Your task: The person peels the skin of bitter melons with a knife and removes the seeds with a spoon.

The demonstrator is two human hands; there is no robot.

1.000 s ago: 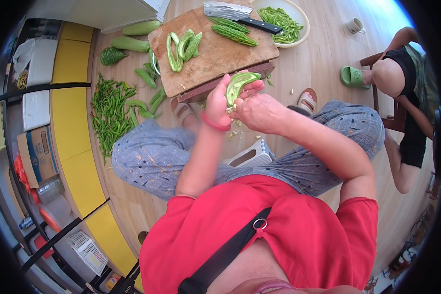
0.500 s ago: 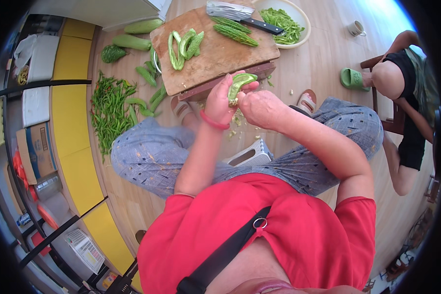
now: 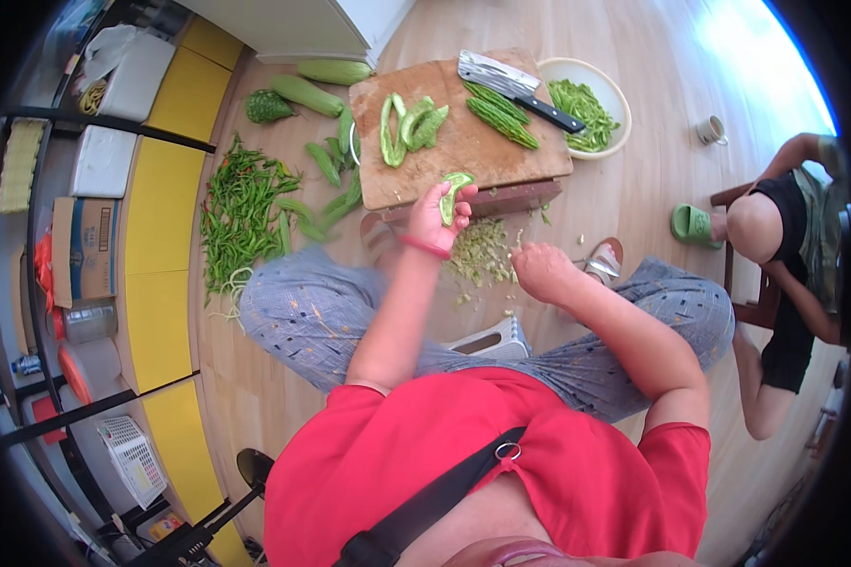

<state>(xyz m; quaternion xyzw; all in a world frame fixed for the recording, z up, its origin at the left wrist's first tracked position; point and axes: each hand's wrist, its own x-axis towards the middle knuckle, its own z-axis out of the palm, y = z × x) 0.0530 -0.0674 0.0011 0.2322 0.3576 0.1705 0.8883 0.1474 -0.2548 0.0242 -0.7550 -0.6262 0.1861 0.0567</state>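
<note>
My left hand (image 3: 432, 220), with a red band at the wrist, holds a hollowed bitter melon half (image 3: 455, 197) at the near edge of the cutting board. To its right, my right hand (image 3: 545, 272) is closed above the floor, apart from the melon; pale bits show by its fingertips, but what they pinch is unclear. Below the hands, pale seeds and pulp (image 3: 482, 253) are scattered on the floor. The wooden cutting board (image 3: 444, 161) carries several hollowed melon pieces (image 3: 393, 130), whole-looking bitter melon lengths (image 3: 501, 121) and a cleaver (image 3: 497, 74) with a black handle.
A pale bowl (image 3: 622, 125) of sliced green pieces stands beyond the board. Green chilies (image 3: 241, 217), bitter melons (image 3: 323, 163) and long gourds (image 3: 307, 94) lie at the left, near yellow-fronted shelves (image 3: 168, 222). A mug (image 3: 711, 130) and a seated person (image 3: 758, 227) are at the right.
My hands have separated: the right has drawn back from the melon half toward the lower right, while the left still holds it. More pulp shows on the floor. The whole view has shifted.
</note>
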